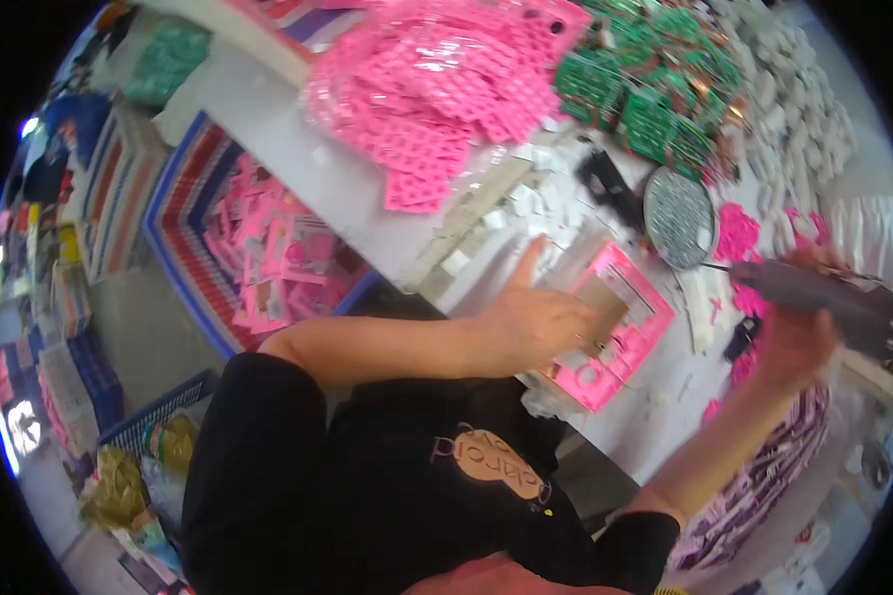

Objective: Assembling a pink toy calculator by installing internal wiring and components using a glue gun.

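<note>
Pink frame lies partly beneath the left hand

Smooth plastic casing, apparently metal bits

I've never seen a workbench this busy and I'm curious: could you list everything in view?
pink frame: one, pink, table's near edge
brown piece: one, brown, on frame
power tool: one, dark grey, in right hand
metal bits: many, grey, in round dish
circuit boards: many, green, far side
pink parts: many, pink, bagged pile, far side
cable bundles: many, white, far right
small blocks: many, white, mid-table
striped crate: one, blue-red-white, left, holding pink panels
table: one, pale, centre
background clutter: uncountable, mixed, left, too blurred
left hand: one, on brown piece
right hand: one, gripping power tool
</note>
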`<act>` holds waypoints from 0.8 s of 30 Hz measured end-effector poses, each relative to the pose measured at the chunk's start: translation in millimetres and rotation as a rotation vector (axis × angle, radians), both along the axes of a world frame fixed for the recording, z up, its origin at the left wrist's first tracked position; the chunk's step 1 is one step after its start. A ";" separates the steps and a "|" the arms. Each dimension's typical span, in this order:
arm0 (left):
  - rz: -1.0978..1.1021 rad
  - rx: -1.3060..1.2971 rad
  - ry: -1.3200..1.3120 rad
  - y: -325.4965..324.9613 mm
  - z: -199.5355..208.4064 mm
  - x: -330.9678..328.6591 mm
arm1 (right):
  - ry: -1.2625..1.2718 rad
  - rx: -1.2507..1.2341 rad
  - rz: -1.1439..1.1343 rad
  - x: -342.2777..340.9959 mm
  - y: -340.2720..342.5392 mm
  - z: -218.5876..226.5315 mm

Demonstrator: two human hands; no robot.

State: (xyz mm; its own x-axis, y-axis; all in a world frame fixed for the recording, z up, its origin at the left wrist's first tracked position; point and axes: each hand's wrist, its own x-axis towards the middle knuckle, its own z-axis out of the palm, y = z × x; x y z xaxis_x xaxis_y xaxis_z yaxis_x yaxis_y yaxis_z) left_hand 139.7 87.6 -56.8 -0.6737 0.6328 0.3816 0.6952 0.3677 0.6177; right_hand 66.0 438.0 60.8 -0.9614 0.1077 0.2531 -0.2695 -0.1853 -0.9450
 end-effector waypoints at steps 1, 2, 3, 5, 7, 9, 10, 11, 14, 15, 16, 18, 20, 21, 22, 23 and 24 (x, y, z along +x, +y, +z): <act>-0.014 0.011 -0.011 -0.9 1.9 -4.8 | -0.024 -0.069 0.151 13.3 -33.5 -0.8; -0.034 0.019 -0.025 0.9 2.4 -7.5 | 0.055 0.040 0.185 22.9 -85.9 8.8; 0.007 0.055 -0.025 -3.4 -0.9 -5.6 | 0.053 -0.124 0.280 29.4 -122.8 1.1; 0.039 0.149 -0.029 -4.6 -3.4 -6.1 | 0.086 -0.255 0.296 53.9 -153.5 -17.3; 0.028 0.160 -0.046 -3.6 2.3 -8.2 | 0.127 -0.188 0.177 74.6 -165.2 -24.7; 0.031 0.157 -0.052 -5.1 3.9 -8.4 | 0.086 -0.164 0.096 87.0 -172.4 -24.0; 0.016 0.155 -0.052 -4.8 3.9 -9.9 | 0.089 -0.183 0.092 89.6 -171.1 -26.9; 0.006 0.154 -0.051 -4.3 3.7 -11.0 | 0.092 -0.203 0.093 92.1 -169.4 -31.7; 0.008 0.151 -0.035 -3.3 1.1 -11.3 | 0.105 -0.249 0.109 93.6 -167.9 -34.2; 0.015 0.150 -0.028 -3.9 0.2 -10.8 | 0.110 -0.262 0.118 93.1 -168.4 -33.9; 0.012 0.156 -0.027 -3.8 -0.1 -11.4 | 0.114 -0.264 0.123 92.2 -168.8 -34.1; 0.010 0.166 -0.027 -3.9 -0.4 -11.8 | 0.121 -0.268 0.135 90.0 -170.5 -34.9; 0.007 0.164 -0.027 -4.4 0.5 -12.3 | 0.094 -0.293 0.140 90.3 -172.0 -36.9; 0.006 0.162 -0.028 -4.8 0.9 -12.5 | 0.081 -0.305 0.143 90.4 -173.2 -37.7; 0.003 0.171 -0.033 -4.9 0.2 -12.8 | 0.067 -0.295 0.128 89.8 -174.8 -37.0; -0.001 0.179 -0.038 -5.2 -1.1 -13.4 | 0.053 -0.284 0.113 88.9 -177.2 -35.8; -0.005 0.187 -0.043 -5.4 -1.8 -13.8 | 0.039 -0.274 0.098 88.5 -179.3 -35.1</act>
